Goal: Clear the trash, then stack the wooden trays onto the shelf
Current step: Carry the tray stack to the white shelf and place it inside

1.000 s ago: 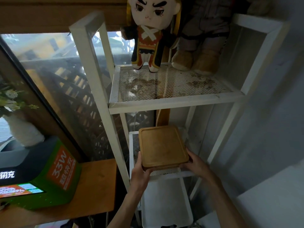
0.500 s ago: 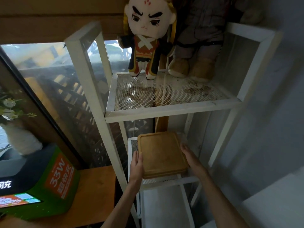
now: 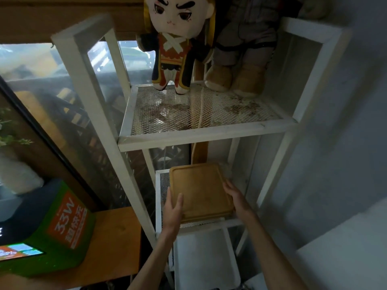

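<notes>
A rectangular wooden tray [image 3: 201,191] with a raised rim lies flat on the lower mesh shelf [image 3: 209,225] of a white metal rack. My left hand [image 3: 172,208] grips the tray's front left corner, thumb on top and fingers down the left edge. My right hand [image 3: 236,195] presses along the tray's right edge, fingers stretched toward the back. A narrow wooden board stands upright behind the tray, against the back of the rack.
The upper mesh shelf [image 3: 205,132] carries a plush doll [image 3: 176,49] and a second soft toy [image 3: 240,59]. A white bin [image 3: 205,258] sits under the lower shelf. To the left is a wooden table [image 3: 117,237] with a green box [image 3: 52,227]. A grey wall closes the right side.
The tray has gone from held at the shelf's front edge to lying further in on the lower mesh. Both hands followed it in, shifting along its sides.
</notes>
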`<state>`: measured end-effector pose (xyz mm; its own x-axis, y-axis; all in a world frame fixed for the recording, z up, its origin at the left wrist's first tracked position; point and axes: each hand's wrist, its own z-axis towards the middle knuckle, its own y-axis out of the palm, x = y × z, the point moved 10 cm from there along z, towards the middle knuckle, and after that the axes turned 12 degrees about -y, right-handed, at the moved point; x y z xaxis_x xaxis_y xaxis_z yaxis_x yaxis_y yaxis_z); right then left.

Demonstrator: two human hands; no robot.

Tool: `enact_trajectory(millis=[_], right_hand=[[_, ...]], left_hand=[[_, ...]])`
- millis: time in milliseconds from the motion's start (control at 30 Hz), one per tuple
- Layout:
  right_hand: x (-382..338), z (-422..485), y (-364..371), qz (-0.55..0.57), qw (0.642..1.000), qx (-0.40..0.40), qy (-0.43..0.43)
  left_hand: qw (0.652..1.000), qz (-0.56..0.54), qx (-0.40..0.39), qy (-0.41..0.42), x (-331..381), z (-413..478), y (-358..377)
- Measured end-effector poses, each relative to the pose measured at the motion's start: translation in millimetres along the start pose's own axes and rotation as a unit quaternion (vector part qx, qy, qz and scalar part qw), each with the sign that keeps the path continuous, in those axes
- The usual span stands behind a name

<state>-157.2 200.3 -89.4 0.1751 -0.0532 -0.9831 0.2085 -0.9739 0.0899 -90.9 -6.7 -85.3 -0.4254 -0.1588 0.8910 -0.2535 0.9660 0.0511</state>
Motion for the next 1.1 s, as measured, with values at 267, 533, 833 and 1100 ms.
enact_trajectory(millis=[267,533,833,1100], right_hand=[[7,3,1,-0.029,1.0,0.004,0.01],[-18,-15,3,-0.479,0.875,-0.001,-0.069],[-16,-41,23,-0.615,0.784,-0.011,-0.084],[-22,-41,23,-0.609,0.79,-0.06,-0.013]], left_hand=[[0.998,0.058,-0.004,0.0,1,-3,0],[0.923,0.375,0.047,0.078,12,-16,2],[0.778,0.617,0.093,0.072,-6,-26,9],[0.763,0.643,0.059,0.004,9,-28,11]])
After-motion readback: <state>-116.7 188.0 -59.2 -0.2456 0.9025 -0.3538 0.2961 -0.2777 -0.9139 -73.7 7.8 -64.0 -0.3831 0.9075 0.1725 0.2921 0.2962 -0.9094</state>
